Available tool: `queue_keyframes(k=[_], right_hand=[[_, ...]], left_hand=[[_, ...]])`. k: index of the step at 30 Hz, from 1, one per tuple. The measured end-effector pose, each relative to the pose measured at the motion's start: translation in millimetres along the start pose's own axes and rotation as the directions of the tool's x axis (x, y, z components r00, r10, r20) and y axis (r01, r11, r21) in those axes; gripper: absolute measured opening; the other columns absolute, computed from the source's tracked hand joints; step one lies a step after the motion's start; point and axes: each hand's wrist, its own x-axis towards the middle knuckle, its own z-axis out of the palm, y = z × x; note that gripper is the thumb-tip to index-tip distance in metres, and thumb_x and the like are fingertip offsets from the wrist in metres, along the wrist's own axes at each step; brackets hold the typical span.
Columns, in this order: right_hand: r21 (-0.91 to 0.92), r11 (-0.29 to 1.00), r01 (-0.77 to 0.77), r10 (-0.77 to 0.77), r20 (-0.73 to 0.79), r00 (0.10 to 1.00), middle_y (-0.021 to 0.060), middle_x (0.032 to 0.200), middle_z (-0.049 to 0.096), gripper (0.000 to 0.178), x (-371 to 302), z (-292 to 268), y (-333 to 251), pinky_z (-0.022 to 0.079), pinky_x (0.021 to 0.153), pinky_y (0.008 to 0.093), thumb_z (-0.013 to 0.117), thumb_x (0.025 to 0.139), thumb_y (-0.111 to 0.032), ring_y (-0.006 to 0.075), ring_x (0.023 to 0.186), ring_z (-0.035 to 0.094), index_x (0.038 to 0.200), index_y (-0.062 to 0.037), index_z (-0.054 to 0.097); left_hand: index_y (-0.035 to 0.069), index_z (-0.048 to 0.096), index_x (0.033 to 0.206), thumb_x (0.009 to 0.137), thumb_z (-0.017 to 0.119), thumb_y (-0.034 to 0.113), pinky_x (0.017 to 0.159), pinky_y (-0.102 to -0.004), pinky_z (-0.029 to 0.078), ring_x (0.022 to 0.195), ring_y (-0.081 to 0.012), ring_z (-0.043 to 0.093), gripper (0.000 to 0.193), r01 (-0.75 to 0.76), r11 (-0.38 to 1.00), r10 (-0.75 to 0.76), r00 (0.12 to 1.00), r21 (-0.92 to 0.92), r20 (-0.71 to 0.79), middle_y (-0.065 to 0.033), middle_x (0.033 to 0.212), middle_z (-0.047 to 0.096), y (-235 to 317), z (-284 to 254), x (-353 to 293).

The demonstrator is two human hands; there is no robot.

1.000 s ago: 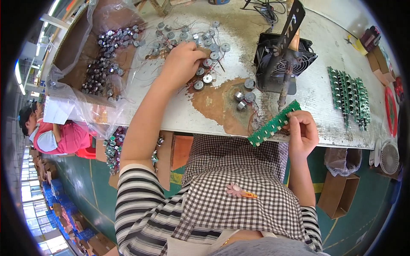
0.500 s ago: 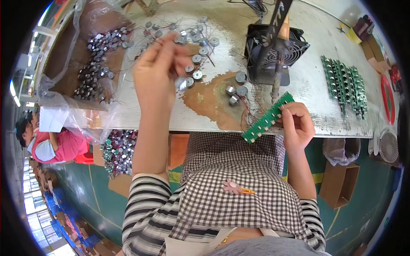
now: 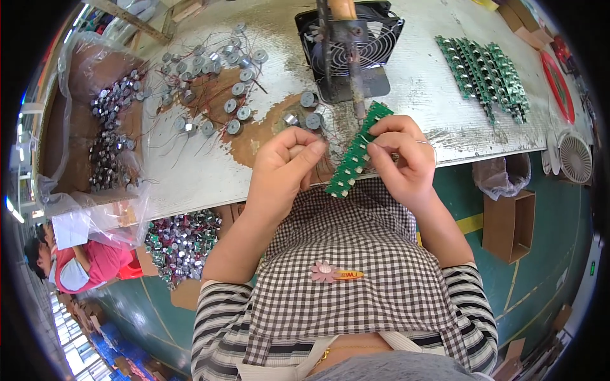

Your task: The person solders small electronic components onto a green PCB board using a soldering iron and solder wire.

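My right hand (image 3: 401, 154) grips a long green circuit board strip (image 3: 356, 154) at the table's near edge. My left hand (image 3: 284, 166) is just left of the strip, fingers pinched on a small round wired component that is mostly hidden by the fingers. Several more round silver components with thin wires (image 3: 236, 105) lie scattered on the worn table (image 3: 190, 178) beyond my hands.
A black fan (image 3: 356, 47) with a soldering iron on its stand sits behind my hands. Finished green boards (image 3: 486, 73) lie at the right. A plastic-lined box of components (image 3: 108, 140) is at the left, another below the table. A person sits at lower left.
My left hand has come back from the scattered components to the green strip with a small part. My right hand has brought the strip closer to my body.
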Motion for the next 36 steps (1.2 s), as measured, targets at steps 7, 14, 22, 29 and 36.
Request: queue_keyframes(k=[7, 14, 22, 29, 36], right_hand=[[0.128, 0.989, -0.077, 0.078, -0.001, 0.997, 0.0162, 0.097, 0.058, 0.01, -4.6, 0.2, -6.4, 0.044, 0.055, 0.0196, 0.062, 0.078, 0.008, 0.0091, 0.062, 0.055, 0.083, 0.0019, 0.057], [-0.009, 0.996, 0.089, -0.09, -0.008, 0.996, 0.0154, 0.092, 0.06, 0.014, 8.0, -4.7, -6.7, 0.044, 0.047, 0.0215, 0.066, 0.073, 0.007, 0.0107, 0.053, 0.058, 0.08, 0.0003, 0.056], [-0.125, 0.982, 0.14, -0.139, 0.016, 0.99, 0.0129, 0.093, 0.059, 0.015, 17.9, -6.9, -3.6, 0.044, 0.047, 0.0213, 0.068, 0.072, 0.006, 0.011, 0.056, 0.055, 0.081, -0.0008, 0.059], [-0.019, 0.999, 0.028, -0.028, -0.007, 1.0, 0.0137, 0.094, 0.058, 0.014, 6.6, -3.1, -7.4, 0.048, 0.048, 0.0223, 0.068, 0.073, 0.005, 0.0134, 0.061, 0.058, 0.081, 0.0003, 0.058], [0.015, 0.999, 0.05, -0.05, -0.021, 0.999, 0.0164, 0.093, 0.059, 0.014, 1.6, -3.9, -4.9, 0.048, 0.048, 0.0227, 0.065, 0.073, 0.008, 0.0139, 0.064, 0.059, 0.081, 0.0026, 0.056]], left_hand=[[-0.003, 0.061, 0.085, 0.086, 0.063, 0.009, 0.055, -0.0181, 0.041, 0.061, -0.0032, 0.052, 0.013, -0.253, 0.937, 0.268, 0.963, 0.242, -0.029, -0.0017, 0.072, 0.061, -10.3, 21.3, 5.4], [-0.004, 0.06, 0.083, 0.083, 0.062, 0.007, 0.059, -0.0205, 0.045, 0.066, -0.0051, 0.056, 0.011, -0.135, 0.968, 0.147, 0.988, 0.214, -0.041, -0.0036, 0.075, 0.063, 0.4, 30.3, 15.8], [-0.001, 0.06, 0.083, 0.085, 0.06, 0.008, 0.059, -0.0183, 0.042, 0.067, -0.004, 0.054, 0.009, -0.178, 0.959, 0.193, 0.98, 0.219, -0.05, -0.0015, 0.077, 0.062, 5.2, 34.8, 20.2], [-0.002, 0.058, 0.077, 0.082, 0.062, 0.004, 0.052, -0.017, 0.039, 0.061, -0.0008, 0.05, 0.008, -0.267, 0.945, 0.285, 0.955, 0.189, -0.076, -0.0006, 0.072, 0.06, -7.9, 35.4, 17.1], [-0.002, 0.06, 0.079, 0.081, 0.063, 0.004, 0.052, -0.0167, 0.038, 0.059, -0.0004, 0.048, 0.007, -0.266, 0.946, 0.27, 0.963, 0.187, 0.003, -0.0004, 0.076, 0.061, -10.3, 32.4, 13.8]])
